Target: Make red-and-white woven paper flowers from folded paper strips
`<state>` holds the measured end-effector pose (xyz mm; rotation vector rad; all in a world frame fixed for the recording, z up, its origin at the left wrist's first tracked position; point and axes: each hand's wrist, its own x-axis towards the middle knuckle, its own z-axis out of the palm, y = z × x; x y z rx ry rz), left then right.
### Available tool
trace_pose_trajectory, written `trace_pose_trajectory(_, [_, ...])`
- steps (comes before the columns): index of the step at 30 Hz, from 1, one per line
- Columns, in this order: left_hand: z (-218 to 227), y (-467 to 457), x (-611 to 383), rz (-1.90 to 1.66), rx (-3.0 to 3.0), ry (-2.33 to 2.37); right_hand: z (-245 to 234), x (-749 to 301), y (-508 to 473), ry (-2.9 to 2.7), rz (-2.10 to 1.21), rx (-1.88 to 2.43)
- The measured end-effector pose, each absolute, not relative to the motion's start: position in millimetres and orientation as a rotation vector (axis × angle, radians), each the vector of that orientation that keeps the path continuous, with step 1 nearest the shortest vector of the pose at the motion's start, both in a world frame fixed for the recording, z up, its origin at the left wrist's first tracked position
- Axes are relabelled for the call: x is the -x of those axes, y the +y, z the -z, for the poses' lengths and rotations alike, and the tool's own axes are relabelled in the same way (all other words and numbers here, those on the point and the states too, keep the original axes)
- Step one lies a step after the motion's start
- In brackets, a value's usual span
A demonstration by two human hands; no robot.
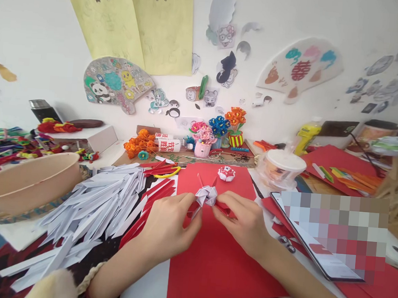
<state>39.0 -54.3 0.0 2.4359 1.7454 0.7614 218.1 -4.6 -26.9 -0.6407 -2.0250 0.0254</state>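
Observation:
My left hand (170,225) and my right hand (243,221) meet over a red paper sheet (211,260). Both pinch a small folded paper piece (207,196), white and silvery with red parts, held just above the sheet. The fingers of each hand are closed on its sides. A finished red and white paper flower (226,173) lies farther back on the same sheet. A big pile of folded white paper strips (94,205) spreads to the left of my left hand, with red strips (157,191) beside it.
A beige bowl (24,179) stands at the left. A tablet or phone (316,236) lies at the right, with scissors (286,243) next to it. A lidded plastic cup (282,167) stands behind. Pipe-cleaner flowers in pots (217,132) line the back wall.

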Motion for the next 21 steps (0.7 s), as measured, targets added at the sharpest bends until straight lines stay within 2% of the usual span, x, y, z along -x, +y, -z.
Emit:
trace_pose_trajectory(10, [-1.2, -55.7, -41.0, -0.879, -2.213, 1.561, 22.2, -217.0, -9.3, -1.871, 0.018, 0.492])
trace_pose_trajectory(21, [-7.4, -53.7, -40.7, -0.781, -1.930, 1.315, 16.1, -217.0, -10.5, -1.941, 0.048, 0.387])
